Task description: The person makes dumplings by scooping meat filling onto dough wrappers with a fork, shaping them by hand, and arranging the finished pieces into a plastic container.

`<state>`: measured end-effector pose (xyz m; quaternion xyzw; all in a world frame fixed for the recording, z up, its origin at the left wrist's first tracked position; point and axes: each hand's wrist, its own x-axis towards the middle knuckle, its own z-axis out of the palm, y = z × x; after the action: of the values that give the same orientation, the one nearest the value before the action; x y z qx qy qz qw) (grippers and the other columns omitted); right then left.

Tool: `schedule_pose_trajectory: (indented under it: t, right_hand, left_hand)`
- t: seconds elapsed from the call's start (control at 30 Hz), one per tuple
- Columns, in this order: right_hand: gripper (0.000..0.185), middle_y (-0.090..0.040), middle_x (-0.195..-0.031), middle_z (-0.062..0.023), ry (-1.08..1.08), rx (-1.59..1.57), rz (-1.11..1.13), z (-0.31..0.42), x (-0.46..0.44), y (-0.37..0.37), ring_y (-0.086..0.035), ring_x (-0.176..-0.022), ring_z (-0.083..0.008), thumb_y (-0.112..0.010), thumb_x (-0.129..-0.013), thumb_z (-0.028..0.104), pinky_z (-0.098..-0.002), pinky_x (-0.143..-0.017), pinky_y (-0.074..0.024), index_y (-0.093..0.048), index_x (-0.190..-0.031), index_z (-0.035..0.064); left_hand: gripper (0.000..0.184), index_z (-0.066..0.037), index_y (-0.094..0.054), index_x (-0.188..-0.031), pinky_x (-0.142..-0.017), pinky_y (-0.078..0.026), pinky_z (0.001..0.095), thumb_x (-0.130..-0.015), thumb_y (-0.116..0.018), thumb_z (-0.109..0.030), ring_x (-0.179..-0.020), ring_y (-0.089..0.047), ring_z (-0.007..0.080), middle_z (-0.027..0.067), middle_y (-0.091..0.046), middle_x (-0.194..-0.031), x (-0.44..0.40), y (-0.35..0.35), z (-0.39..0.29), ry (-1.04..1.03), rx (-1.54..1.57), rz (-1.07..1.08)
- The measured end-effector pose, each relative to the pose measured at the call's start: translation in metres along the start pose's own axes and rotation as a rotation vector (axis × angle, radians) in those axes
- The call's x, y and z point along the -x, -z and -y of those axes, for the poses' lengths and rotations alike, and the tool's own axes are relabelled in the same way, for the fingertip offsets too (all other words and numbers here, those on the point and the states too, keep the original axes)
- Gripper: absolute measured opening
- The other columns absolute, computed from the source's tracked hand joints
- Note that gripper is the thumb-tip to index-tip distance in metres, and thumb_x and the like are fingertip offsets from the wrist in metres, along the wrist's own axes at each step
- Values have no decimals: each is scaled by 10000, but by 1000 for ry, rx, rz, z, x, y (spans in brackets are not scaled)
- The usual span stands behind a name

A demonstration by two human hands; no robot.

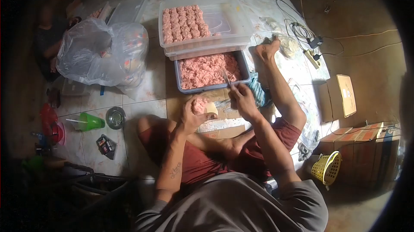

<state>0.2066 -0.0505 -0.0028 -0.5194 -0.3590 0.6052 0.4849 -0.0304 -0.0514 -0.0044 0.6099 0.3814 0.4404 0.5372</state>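
Note:
My left hand point(192, 117) is wrapped round a pale cup-like piece point(211, 108) with a lump of pink minced meat point(199, 105) on it. My right hand point(245, 101) grips a fork point(226, 77), whose tines touch the loose mince point(205, 71) in a dark-rimmed tub point(179, 79). Behind the tub, stacked clear plastic containers point(239, 33) overlap its back edge. In the top one, rows of shaped meat lumps point(182, 23) fill the left part.
Left of the tub stands a clear plastic bag point(86, 46). A green cup point(92, 121), a metal dish point(115, 117) and a black tray point(106, 146) lie at the left. Cables point(298, 32), cardboard boxes point(361, 141) and a yellow basket point(326, 168) are at the right. Another person's arm point(52, 50) shows far left.

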Motion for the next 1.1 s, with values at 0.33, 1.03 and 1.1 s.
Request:
schedule_pose_trajectory:
  t: [0.33, 1.03, 1.1]
  right_hand:
    - [107, -566, -811, -95, 157, 214, -103, 4, 72, -18, -529, -609, -192, -557, -1028, 111, -349, -528, -436, -566, -1082, 20]
    - [132, -672, -865, -169, 391, 599, -135, 67, 107, -29, -644, -766, -216, -615, -958, -2, -341, -701, -520, -664, -1079, -23]
    - [142, -675, -881, -169, 365, 568, -119, 62, 104, -28, -642, -758, -221, -615, -949, -18, -343, -692, -517, -668, -1080, -21]
  left_hand:
    - [410, -72, -666, -985, -670, -516, 334, -723, -935, -234, -723, -608, 155, 31, -651, -778, -7, -9, -5, -7, -252, 32]
    - [234, -26, -651, -917, -702, -533, 262, -809, -854, -71, -741, -619, 86, 18, -699, -840, -9, -13, -9, 88, -103, 67]
    - [254, -36, -635, -904, -702, -523, 228, -797, -864, -60, -764, -608, 59, 6, -683, -831, -8, -17, -12, 157, -133, 30]
